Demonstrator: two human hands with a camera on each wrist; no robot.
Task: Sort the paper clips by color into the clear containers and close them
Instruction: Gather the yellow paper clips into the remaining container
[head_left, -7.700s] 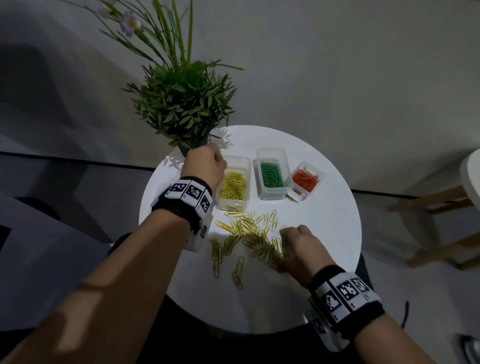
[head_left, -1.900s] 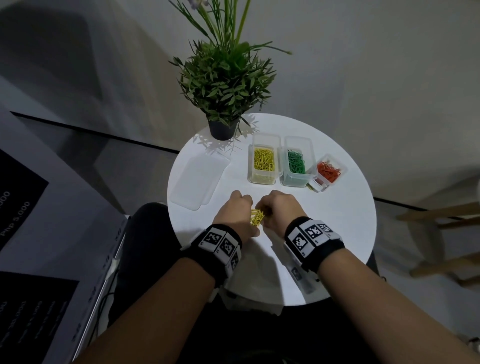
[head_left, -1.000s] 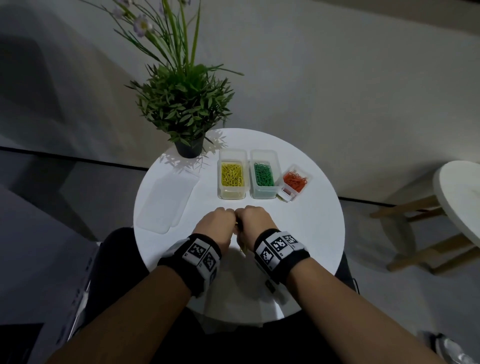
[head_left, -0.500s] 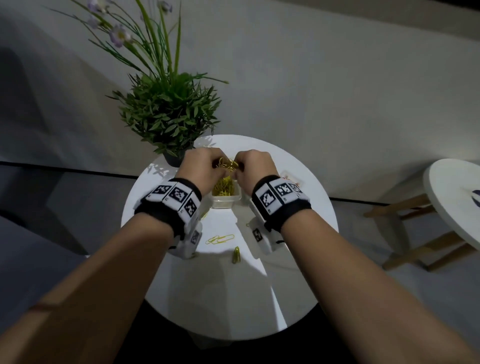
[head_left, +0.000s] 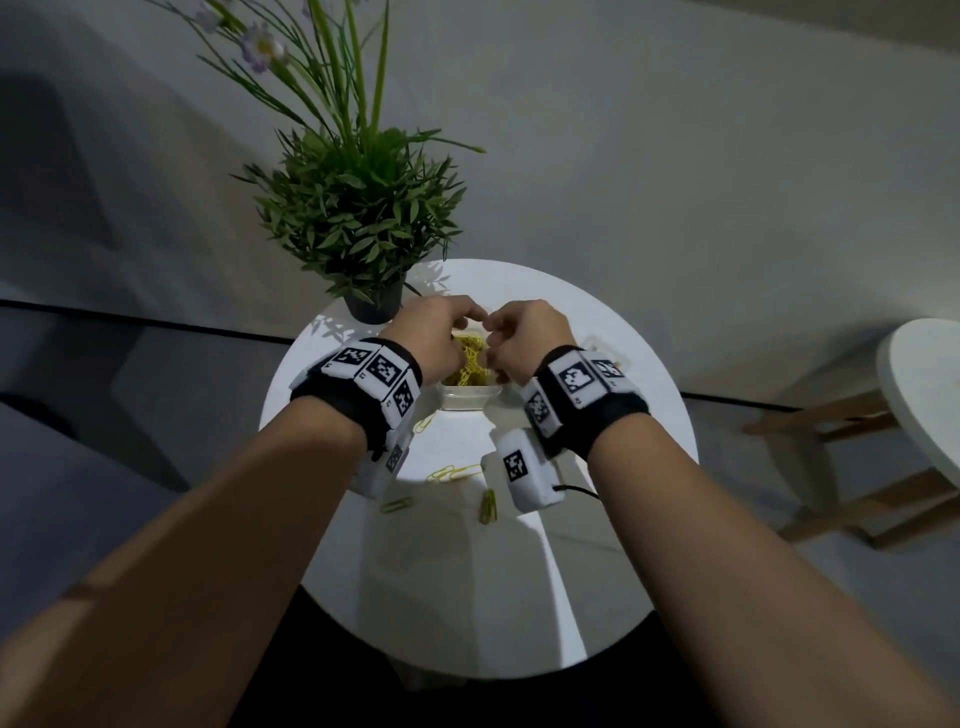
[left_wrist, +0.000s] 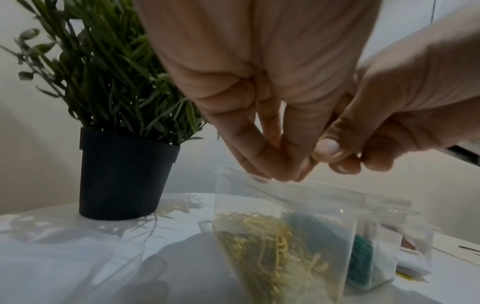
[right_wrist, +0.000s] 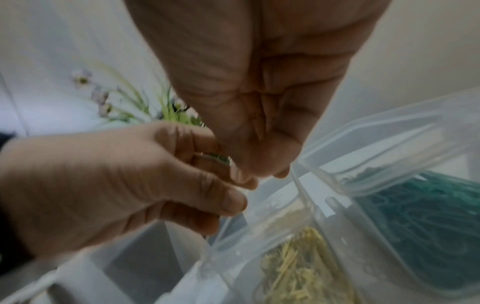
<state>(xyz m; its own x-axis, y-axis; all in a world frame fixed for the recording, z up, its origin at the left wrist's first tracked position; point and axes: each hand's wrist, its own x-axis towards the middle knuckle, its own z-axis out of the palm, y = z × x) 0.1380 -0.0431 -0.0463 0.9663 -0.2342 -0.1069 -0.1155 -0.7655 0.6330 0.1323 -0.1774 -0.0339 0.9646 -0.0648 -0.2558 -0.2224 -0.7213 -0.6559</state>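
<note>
The head camera looks steeply down from above the forearms onto the round white table (head_left: 597, 571), from some way off, the wall behind. The left wrist camera sits low and close, facing along the left hand (left_wrist: 259, 86) toward the potted plant (left_wrist: 122, 172). The right wrist camera looks down at close range. All three share the yellow clip container (head_left: 470, 397) (left_wrist: 280, 242) (right_wrist: 293, 267).

Green clips' container (head_left: 511, 387) and red clips' container (head_left: 605, 349) largely hidden behind right hand (head_left: 522, 338).
</note>
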